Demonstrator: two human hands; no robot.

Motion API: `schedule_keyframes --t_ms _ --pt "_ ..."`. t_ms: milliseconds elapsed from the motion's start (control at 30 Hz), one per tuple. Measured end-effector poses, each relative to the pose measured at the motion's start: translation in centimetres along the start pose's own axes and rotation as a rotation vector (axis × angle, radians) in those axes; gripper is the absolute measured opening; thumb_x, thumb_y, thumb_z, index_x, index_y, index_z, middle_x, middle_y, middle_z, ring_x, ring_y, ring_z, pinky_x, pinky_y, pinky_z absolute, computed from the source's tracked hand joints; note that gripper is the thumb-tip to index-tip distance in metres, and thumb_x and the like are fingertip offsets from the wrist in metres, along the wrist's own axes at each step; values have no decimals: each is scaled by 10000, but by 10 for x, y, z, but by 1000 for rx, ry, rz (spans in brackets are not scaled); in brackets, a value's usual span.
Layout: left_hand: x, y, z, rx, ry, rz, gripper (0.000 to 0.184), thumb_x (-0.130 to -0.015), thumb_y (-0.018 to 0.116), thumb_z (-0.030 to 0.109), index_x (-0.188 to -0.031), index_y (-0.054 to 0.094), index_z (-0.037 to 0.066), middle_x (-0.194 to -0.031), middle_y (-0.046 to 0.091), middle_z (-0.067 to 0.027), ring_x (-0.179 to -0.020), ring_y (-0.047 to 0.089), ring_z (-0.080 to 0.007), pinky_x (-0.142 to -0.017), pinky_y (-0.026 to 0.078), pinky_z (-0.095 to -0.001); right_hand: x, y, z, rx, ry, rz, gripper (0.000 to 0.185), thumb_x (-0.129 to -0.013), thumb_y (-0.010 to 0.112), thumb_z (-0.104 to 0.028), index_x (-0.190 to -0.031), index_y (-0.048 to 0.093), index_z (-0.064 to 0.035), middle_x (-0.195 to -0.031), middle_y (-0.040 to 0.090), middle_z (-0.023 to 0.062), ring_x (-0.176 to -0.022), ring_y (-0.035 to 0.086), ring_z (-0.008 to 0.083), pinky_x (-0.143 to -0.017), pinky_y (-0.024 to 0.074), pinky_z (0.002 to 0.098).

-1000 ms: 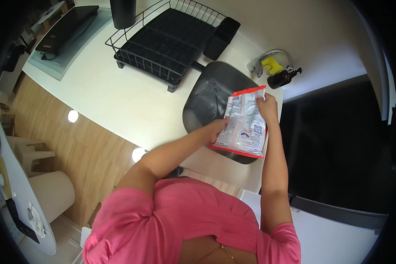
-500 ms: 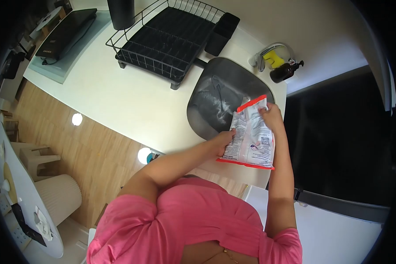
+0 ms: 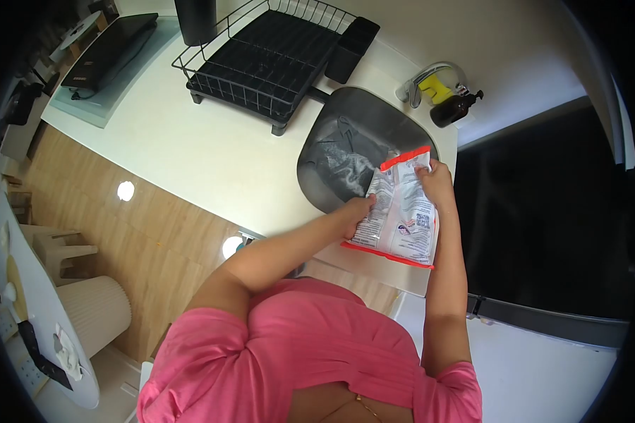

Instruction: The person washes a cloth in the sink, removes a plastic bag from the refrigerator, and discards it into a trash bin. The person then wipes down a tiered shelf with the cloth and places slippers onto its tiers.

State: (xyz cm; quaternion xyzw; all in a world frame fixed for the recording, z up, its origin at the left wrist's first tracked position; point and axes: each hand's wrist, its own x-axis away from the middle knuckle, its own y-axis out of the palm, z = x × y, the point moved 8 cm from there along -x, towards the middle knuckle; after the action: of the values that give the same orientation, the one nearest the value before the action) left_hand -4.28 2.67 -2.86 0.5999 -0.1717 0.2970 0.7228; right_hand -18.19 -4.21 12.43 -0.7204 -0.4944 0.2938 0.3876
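Currently working over a white worktop [image 3: 219,162]. Noting on it, toward the far side, a black wire dish rack [image 3: 261,63], and just beside that, set into the same surface, a dark grey sink [image 3: 398,116]. Seeing inside the sink a dark item [image 3: 342,146] of unclear material, along with a whitish patch [image 3: 353,175]; not managing to tell powder from foam. Holding a white printed bag [image 3: 396,215] with red ends, tilting it over the near right part of the sink and extending its lower end over the near strip of worktop. Observing behind the sink a silver tap [image 3: 414,92], and beside it a dark pump bottle [image 3: 450,111]. Grasping the bag's left edge with the left grip [image 3: 360,213], laying the thumb on the printed face. Clasping the opposite edge, higher up, with the right grip [image 3: 439,185]; not seeing the fingers behind. Marking last, within the tap's curve, a small yellow item [image 3: 437,86].
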Motion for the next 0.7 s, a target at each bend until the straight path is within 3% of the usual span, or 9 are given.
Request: schedule_keyframes --t_ms 100,200,267,300,367,400,533,633,700 --pt "13 0 12 -102 106 -12 433 -949 343 368 -1119 487 -3 -1044 603 -141 -899 608 -246 -770 490 -384 10 -6 13 -85 9 37 236 -783 588 -130 -945 606 40 -818 647 174 -743 634 246 -686 467 333" --pt "24 -8 57 -640 712 53 464 -949 321 383 -1092 482 -28 -922 622 -195 -784 627 -306 -689 488 -431 34 -3 35 -352 124 -18 261 -811 593 -142 -1013 585 23 -873 649 111 -752 625 183 -688 475 294" --pt "60 3 73 -1046 844 199 446 -951 328 374 -1112 494 -8 -907 623 -194 -794 619 -320 -690 475 -397 64 1 32 -618 318 -144 296 -833 592 -154 -1080 557 6 -920 640 70 -764 615 139 -690 478 262" --pt "81 13 80 -1253 900 278 438 -951 331 369 -1122 500 3 -899 623 -193 -800 615 -326 -691 469 -380 71 4 34 -706 277 -186 318 -842 585 -153 -1118 532 -4 -938 634 62 -778 609 126 -695 476 248" --pt "111 26 86 -1276 971 256 403 -947 343 352 -1047 512 0 -805 603 -228 -741 580 -399 -658 458 -450 76 6 43 -883 191 -267 370 -859 573 -149 -1194 482 -23 -976 622 44 -805 599 98 -704 471 219" --pt "123 31 88 -1289 1002 241 389 -944 349 343 -1010 517 -2 -758 593 -245 -711 562 -436 -642 452 -484 79 5 39 -912 131 -333 520 -846 600 -230 -1275 396 -19 -1073 588 67 -907 574 120 -771 453 247" --pt "156 44 97 -1556 1178 306 286 -911 440 284 -890 510 7 -725 598 -194 -645 570 -391 -551 447 -454 77 -2 15 -1160 -112 -490 777 -795 609 -452 -1337 283 -1 -1225 490 91 -1071 496 162 -879 392 301" --pt "176 51 103 -1658 1450 287 246 -893 476 259 -870 505 16 -663 573 -183 -598 565 -368 -515 439 -431 65 -9 -17 -1343 -246 -417 793 -792 602 -475 -1342 276 -6 -1233 483 83 -1060 500 157 -858 393 285" --pt "185 54 108 -1699 1584 254 250 -901 456 259 -921 520 19 -620 545 -190 -562 551 -368 -523 440 -419 49 0 -12 -1288 -166 -287 618 -826 605 -359 -1288 373 -20 -1162 542 64 -1030 525 164 -850 401 288"
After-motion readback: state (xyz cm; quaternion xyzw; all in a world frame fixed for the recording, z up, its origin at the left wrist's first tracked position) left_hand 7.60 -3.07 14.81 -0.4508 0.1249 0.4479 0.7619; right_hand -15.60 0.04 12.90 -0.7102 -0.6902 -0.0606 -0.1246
